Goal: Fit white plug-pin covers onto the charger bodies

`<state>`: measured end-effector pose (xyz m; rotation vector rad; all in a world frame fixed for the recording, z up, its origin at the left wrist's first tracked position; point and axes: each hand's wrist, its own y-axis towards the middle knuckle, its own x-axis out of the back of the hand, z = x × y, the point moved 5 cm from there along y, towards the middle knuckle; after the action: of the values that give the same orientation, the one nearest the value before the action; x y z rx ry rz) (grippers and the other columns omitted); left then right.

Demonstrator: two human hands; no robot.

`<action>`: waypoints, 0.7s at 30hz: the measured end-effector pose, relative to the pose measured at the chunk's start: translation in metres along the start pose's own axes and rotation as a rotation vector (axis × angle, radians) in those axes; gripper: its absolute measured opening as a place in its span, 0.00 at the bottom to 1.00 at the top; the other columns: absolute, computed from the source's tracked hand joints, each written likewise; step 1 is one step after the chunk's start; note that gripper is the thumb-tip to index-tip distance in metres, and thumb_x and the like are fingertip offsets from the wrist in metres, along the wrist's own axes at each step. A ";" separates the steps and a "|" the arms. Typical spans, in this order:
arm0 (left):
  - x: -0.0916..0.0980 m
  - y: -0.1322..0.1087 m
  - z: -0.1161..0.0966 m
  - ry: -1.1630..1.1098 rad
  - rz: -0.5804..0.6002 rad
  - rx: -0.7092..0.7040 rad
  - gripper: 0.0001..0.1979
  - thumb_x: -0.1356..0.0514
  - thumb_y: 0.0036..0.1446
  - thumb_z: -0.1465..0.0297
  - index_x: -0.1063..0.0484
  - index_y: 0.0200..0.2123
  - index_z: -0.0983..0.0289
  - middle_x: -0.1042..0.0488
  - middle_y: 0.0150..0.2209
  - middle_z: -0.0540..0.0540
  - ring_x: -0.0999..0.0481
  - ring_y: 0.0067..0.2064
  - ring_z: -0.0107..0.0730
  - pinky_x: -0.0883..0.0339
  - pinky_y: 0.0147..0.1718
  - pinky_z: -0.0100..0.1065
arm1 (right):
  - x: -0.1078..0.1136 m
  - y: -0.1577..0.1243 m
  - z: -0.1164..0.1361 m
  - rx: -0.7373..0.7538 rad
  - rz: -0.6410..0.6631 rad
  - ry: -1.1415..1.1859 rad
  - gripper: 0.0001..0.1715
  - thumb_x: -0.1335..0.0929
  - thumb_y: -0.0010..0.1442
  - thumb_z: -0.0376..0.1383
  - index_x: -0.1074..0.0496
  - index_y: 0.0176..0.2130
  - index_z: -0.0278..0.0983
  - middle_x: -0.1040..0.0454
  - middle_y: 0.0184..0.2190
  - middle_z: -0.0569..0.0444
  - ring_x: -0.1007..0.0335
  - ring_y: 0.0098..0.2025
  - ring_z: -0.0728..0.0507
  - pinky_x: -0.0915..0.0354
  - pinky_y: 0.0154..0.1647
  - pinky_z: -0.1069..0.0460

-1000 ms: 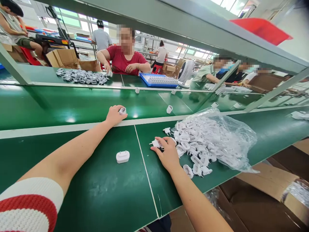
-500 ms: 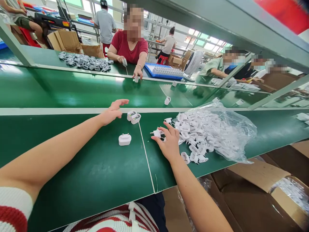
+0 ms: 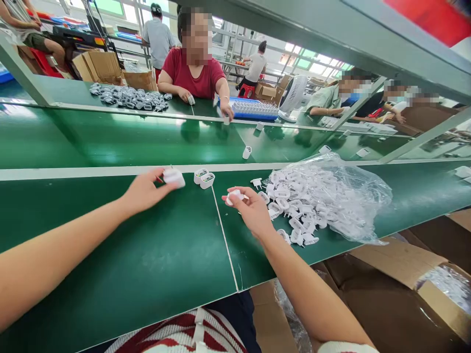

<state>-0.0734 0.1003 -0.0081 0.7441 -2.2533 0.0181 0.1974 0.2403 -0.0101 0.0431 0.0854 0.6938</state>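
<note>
My left hand [image 3: 145, 190] is closed around a white charger [image 3: 174, 178], gripped between thumb and fingers just above the green table. My right hand [image 3: 253, 210] pinches a small white plug cover [image 3: 234, 197] beside the loose pile. Between the hands, two white charger housings [image 3: 207, 181] stand side by side with their open tops showing parts inside. To the right, many white plug covers [image 3: 294, 206] with pins spill from a clear plastic bag [image 3: 356, 196]. One stray plug cover [image 3: 256, 183] lies at the pile's left edge.
Beyond a pale rail [image 3: 91, 172] runs a green conveyor belt [image 3: 110, 142] carrying scattered white housings [image 3: 247, 152]. Across it sits a co-worker in a red shirt [image 3: 196, 73], near a grey heap of parts [image 3: 128, 96], a blue tray [image 3: 253, 109] and a fan [image 3: 292, 98]. Cardboard boxes [image 3: 397, 264] stand lower right.
My left hand has picked the pinned charger up from the table and drawn back left. My right hand has lifted a plug cover slightly from the pile's edge. Housings on the belt shifted left.
</note>
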 end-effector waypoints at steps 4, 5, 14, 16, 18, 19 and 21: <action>0.040 0.071 0.054 0.220 -0.286 0.260 0.16 0.36 0.56 0.60 0.25 0.46 0.60 0.20 0.47 0.55 0.22 0.47 0.46 0.30 0.50 0.39 | -0.020 0.028 0.003 -0.171 0.060 0.315 0.26 0.19 0.46 0.53 0.26 0.34 0.39 0.23 0.34 0.57 0.18 0.45 0.42 0.23 0.49 0.48; 0.047 0.085 0.065 0.241 -0.316 0.298 0.16 0.36 0.56 0.61 0.26 0.46 0.60 0.20 0.47 0.56 0.22 0.49 0.48 0.30 0.51 0.41 | -0.023 0.032 0.002 -0.162 0.044 0.356 0.27 0.19 0.45 0.53 0.27 0.33 0.39 0.23 0.33 0.58 0.18 0.46 0.43 0.24 0.50 0.49; 0.053 0.081 0.062 0.319 -0.577 0.345 0.35 0.40 0.58 0.64 0.44 0.65 0.73 0.43 0.68 0.74 0.47 0.69 0.68 0.52 0.65 0.64 | -0.026 0.017 -0.008 -0.142 0.029 0.247 0.22 0.21 0.52 0.51 0.21 0.37 0.38 0.20 0.37 0.55 0.19 0.41 0.46 0.28 0.36 0.55; 0.033 0.071 0.041 0.335 -0.567 0.218 0.37 0.41 0.58 0.65 0.48 0.68 0.67 0.49 0.72 0.65 0.53 0.73 0.58 0.59 0.70 0.55 | -0.021 0.019 -0.006 -0.154 0.006 0.240 0.22 0.23 0.54 0.54 0.20 0.36 0.38 0.19 0.36 0.55 0.20 0.38 0.48 0.34 0.28 0.58; -0.003 0.068 0.018 0.275 -0.334 0.013 0.40 0.38 0.53 0.66 0.44 0.68 0.61 0.47 0.73 0.57 0.51 0.73 0.51 0.59 0.72 0.46 | -0.018 0.021 -0.006 -0.184 0.005 0.242 0.24 0.24 0.55 0.56 0.19 0.38 0.38 0.18 0.36 0.53 0.20 0.38 0.48 0.38 0.25 0.58; -0.023 0.067 0.007 0.209 -0.164 -0.085 0.43 0.35 0.50 0.66 0.43 0.69 0.60 0.47 0.73 0.56 0.50 0.74 0.50 0.59 0.73 0.45 | -0.018 0.022 -0.007 -0.201 0.011 0.252 0.25 0.24 0.54 0.56 0.19 0.38 0.38 0.17 0.36 0.52 0.19 0.38 0.47 0.37 0.24 0.58; -0.059 0.065 -0.010 0.062 0.134 -0.213 0.47 0.33 0.46 0.64 0.43 0.70 0.62 0.45 0.73 0.59 0.50 0.74 0.54 0.58 0.73 0.48 | -0.020 0.020 -0.008 -0.227 0.025 0.289 0.26 0.22 0.51 0.56 0.20 0.38 0.38 0.16 0.38 0.51 0.18 0.39 0.45 0.34 0.26 0.58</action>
<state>-0.0683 0.1863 -0.0265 0.4729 -2.1995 -0.1309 0.1684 0.2433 -0.0158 -0.2745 0.2833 0.7276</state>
